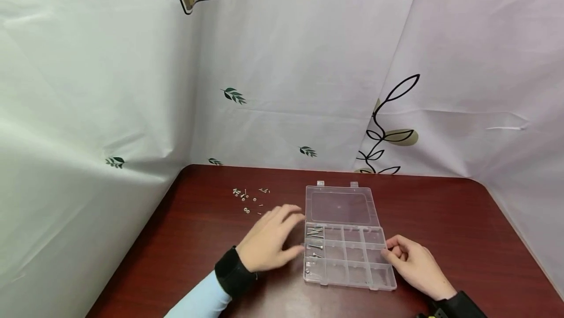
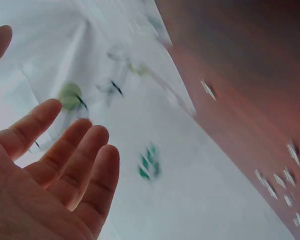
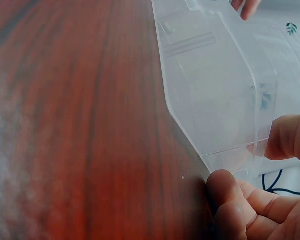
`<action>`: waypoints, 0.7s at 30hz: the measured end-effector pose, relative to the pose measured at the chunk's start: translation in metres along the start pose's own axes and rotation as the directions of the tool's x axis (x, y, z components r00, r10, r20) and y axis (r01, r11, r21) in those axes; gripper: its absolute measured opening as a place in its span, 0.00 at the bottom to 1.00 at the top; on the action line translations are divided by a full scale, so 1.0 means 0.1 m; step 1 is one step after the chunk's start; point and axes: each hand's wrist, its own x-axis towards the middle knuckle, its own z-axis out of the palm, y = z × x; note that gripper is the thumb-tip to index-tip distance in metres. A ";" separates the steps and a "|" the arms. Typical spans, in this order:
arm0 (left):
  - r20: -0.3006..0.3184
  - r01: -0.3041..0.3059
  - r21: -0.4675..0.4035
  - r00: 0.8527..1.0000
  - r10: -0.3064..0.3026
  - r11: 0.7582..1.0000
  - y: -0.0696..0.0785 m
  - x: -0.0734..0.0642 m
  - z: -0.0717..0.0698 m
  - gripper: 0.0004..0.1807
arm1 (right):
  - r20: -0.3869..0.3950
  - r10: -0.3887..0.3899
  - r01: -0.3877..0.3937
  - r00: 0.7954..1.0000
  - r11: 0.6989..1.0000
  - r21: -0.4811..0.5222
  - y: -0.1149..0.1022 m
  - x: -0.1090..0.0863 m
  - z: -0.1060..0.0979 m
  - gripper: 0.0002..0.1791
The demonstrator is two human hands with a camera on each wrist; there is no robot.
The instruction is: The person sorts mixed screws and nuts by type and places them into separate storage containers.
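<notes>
A clear plastic compartment box lies on the table, its lid folded back flat and away from me. Screws lie in its left column, with a small nut or washer in the nearest left compartment. My right hand pinches the box's right wall; in the right wrist view the thumb laps over the wall and curled fingers sit outside it. Just left of the box hovers my left hand, fingers spread and slightly bent. Its palm shows nothing held in the left wrist view.
Loose small screws and nuts or washers are scattered on the dark red table, beyond my left hand. A white cloth with leaf prints hangs behind and along both sides of the table.
</notes>
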 end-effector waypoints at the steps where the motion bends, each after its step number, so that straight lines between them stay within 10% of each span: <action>1: -0.001 0.029 0.007 1.000 -0.029 1.000 -0.07 0.00 -0.02 0.34 | 0.000 0.002 -0.002 1.000 1.000 -0.001 0.00 0.00 0.00 0.07; 12: -0.026 0.241 0.111 0.971 -0.239 0.964 -0.93 -0.18 0.05 0.17 | -0.040 -0.025 0.025 0.999 1.000 -0.003 0.01 -0.01 0.02 0.06; 21: -0.009 0.275 0.103 0.961 -0.275 0.956 -1.17 -0.29 0.12 0.12 | -0.064 -0.050 0.050 0.997 0.999 -0.005 0.02 0.00 0.04 0.06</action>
